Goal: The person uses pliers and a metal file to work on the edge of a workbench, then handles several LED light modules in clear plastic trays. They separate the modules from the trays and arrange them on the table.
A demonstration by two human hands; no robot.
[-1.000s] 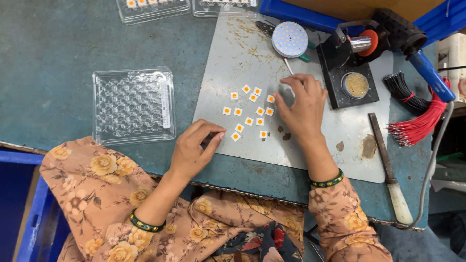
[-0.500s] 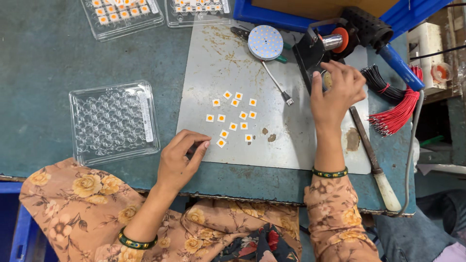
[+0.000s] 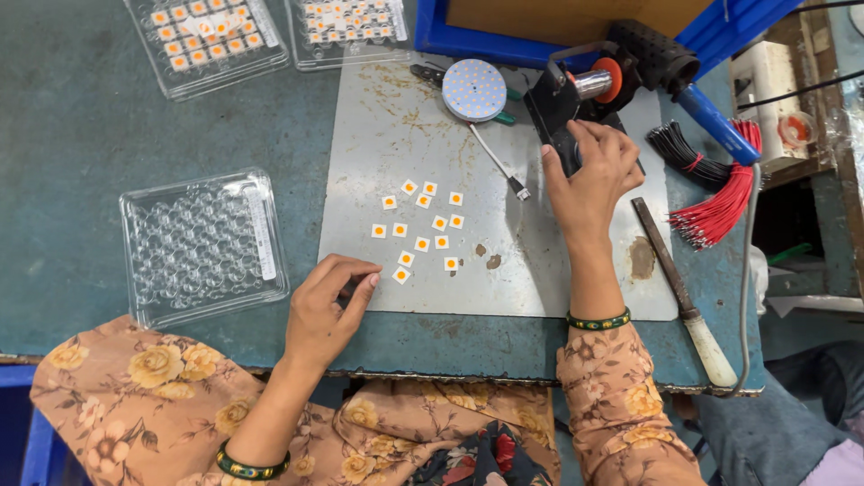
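Trays come first on the left: a clear, empty plastic tray (image 3: 205, 247) lies on the teal surface (image 3: 81, 135), and two more clear trays (image 3: 211, 38) holding small orange-centred squares sit along the far edge. Just right of the empty tray, the left hand (image 3: 326, 310) rests at the near edge of a worn metal sheet (image 3: 378, 135), fingers curled loosely with thumb and forefinger close together; whether they pinch anything cannot be told. Just beyond its fingertips a loose scatter of small white squares (image 3: 420, 229) with orange centres lies on the sheet, the nearest one almost touching the forefinger. Further back stands a round white disc (image 3: 474, 89) dotted with tiny lights, a thin wire running from it toward the middle of the sheet. The right hand (image 3: 589, 175) reaches over a black fixture (image 3: 562, 103) with an orange-capped metal roller, its fingers curved onto the fixture's base. To the right lie a long tool with a pale handle (image 3: 684, 301) and bundles of black and red wires (image 3: 720, 193).
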